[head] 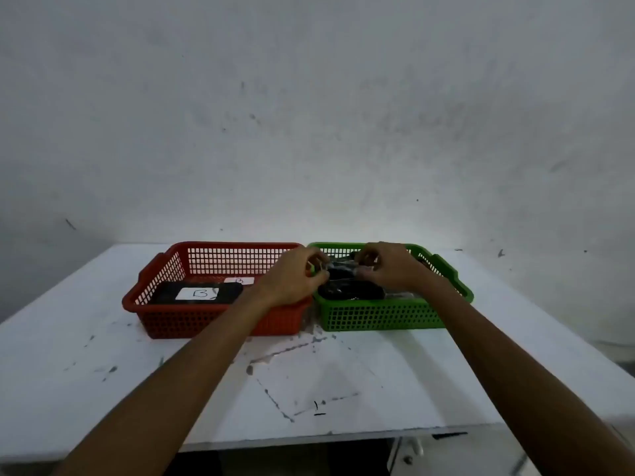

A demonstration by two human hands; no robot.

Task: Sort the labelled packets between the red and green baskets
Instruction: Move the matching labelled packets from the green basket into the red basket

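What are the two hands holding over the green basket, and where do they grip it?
Both the left hand and right hand pinch a dark plastic-wrapped packet at its opposite ends, above the green plastic basket.

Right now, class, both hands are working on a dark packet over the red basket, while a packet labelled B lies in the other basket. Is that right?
Not quite. The head view shows the left hand and right hand holding the dark packet over the green basket; the B packet lies in the red basket.

Both the red basket (220, 321) and green basket (381, 316) are perforated matt plastic; dark packets (350, 291) look glossy; the white bench (343, 383) is scuffed.
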